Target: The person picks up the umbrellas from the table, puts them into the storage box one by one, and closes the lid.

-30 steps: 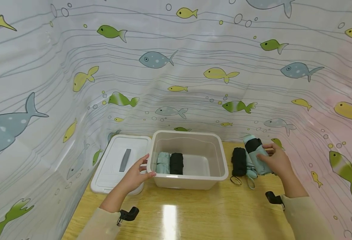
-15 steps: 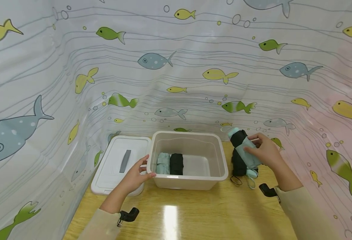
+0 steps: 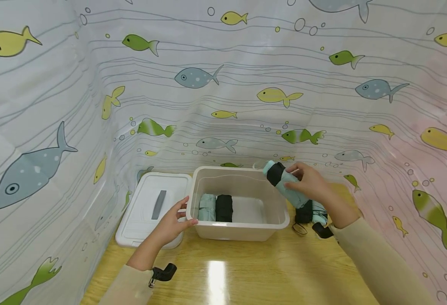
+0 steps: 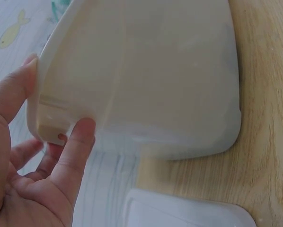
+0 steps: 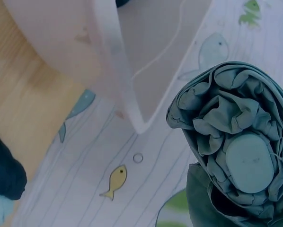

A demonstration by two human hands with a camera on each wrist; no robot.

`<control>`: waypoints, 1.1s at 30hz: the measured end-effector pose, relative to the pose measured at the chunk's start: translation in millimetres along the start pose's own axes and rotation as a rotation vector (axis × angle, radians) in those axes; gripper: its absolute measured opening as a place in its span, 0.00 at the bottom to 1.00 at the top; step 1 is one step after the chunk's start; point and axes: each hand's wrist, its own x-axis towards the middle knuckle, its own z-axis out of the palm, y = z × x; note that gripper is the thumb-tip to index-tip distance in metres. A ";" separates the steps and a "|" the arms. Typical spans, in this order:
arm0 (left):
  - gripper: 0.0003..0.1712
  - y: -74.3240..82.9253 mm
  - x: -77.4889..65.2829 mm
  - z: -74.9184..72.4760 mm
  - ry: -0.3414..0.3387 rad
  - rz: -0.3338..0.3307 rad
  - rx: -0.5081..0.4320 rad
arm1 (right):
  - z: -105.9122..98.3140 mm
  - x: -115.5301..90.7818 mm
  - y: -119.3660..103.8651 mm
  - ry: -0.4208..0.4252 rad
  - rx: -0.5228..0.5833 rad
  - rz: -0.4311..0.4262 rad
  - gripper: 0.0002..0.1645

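Note:
My right hand [image 3: 310, 182] holds a folded light-teal umbrella [image 3: 293, 196] with a black band, tilted over the right end of the beige storage box [image 3: 234, 233]. Its gathered fabric and pale oval end fill the lower right of the right wrist view, where the umbrella [image 5: 250, 163] is apart from the box. With my left hand [image 3: 172, 223] I grip the box's left end by the rim. The left wrist view has the thumb on the rim and the fingers against the wall. Inside, at the left, a teal folded umbrella [image 3: 207, 207] lies beside a black one [image 3: 224, 208].
To the right of the box, a black folded umbrella [image 3: 304, 213] and a teal one [image 3: 319, 212] lie on the wooden table [image 3: 254, 271]. A white lid [image 3: 141, 207] with a grey handle is at the left. Fish-patterned cloth [image 3: 223, 97] rises behind.
My right hand has lifted the banded teal umbrella off the others and carried it left, to the box's right rim. The left hand has stayed on the box.

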 end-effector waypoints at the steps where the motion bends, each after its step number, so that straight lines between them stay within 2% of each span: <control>1: 0.53 0.0 0.0 -0.1 0.000 0.000 -0.002 | 3.2 3.9 -3.1 -0.012 -0.012 -0.016 0.25; 8: 0.53 1.0 -0.2 -0.9 0.001 0.008 -0.006 | 29.5 28.3 -18.8 -0.084 -0.031 -0.079 0.23; 14: 0.53 0.4 0.2 -0.1 -0.004 0.006 -0.005 | 56.1 45.3 -17.2 -0.146 -0.036 -0.099 0.20; 20: 0.56 -0.7 0.4 -0.6 -0.004 -0.002 0.008 | 80.9 57.9 -13.9 -0.264 -0.066 -0.106 0.19; 27: 0.55 -2.7 -0.5 -3.5 -0.004 0.006 0.010 | 96.3 65.1 -12.7 -0.397 -0.244 -0.090 0.15; 30: 0.56 -3.7 -0.2 -2.9 -0.011 0.003 0.002 | 94.8 66.1 -16.8 -0.455 -0.304 -0.055 0.15; 33: 0.56 -4.2 0.3 -1.2 -0.013 0.003 0.000 | 87.2 68.3 -24.9 -0.465 -0.369 -0.070 0.14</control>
